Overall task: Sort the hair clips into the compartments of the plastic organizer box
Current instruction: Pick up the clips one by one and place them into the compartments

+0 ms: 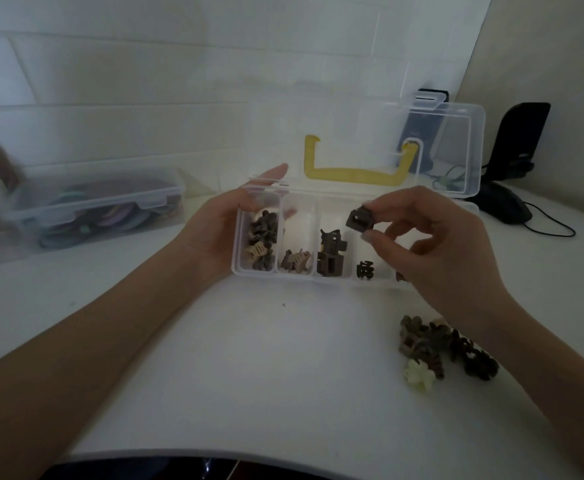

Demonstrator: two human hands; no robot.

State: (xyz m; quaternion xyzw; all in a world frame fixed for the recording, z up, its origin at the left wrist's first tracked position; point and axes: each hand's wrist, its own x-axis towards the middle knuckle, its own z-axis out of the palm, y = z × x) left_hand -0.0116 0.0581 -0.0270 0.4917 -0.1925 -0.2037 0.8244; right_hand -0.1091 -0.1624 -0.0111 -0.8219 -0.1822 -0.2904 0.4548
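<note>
Right hand point(432, 244) pinches a dark brown square plastic hair clip point(359, 219) above the clear plastic organizer box point(256, 273); left hand point(221, 230) grips the box's left end, tabletop's near edge bare.

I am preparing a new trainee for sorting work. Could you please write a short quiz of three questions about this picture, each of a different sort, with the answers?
1. True or false: the lid of the organizer box is closed.
2. Which hand holds a dark square clip above the box?
A. the left hand
B. the right hand
C. neither
3. Fill in: the unsorted pile of clips on the table includes one pale ____-shaped clip.

Key
1. False: the lid stands open behind the compartments.
2. B: the right hand pinches it, while the left hand steadies the left end of the box.
3. flower
</note>
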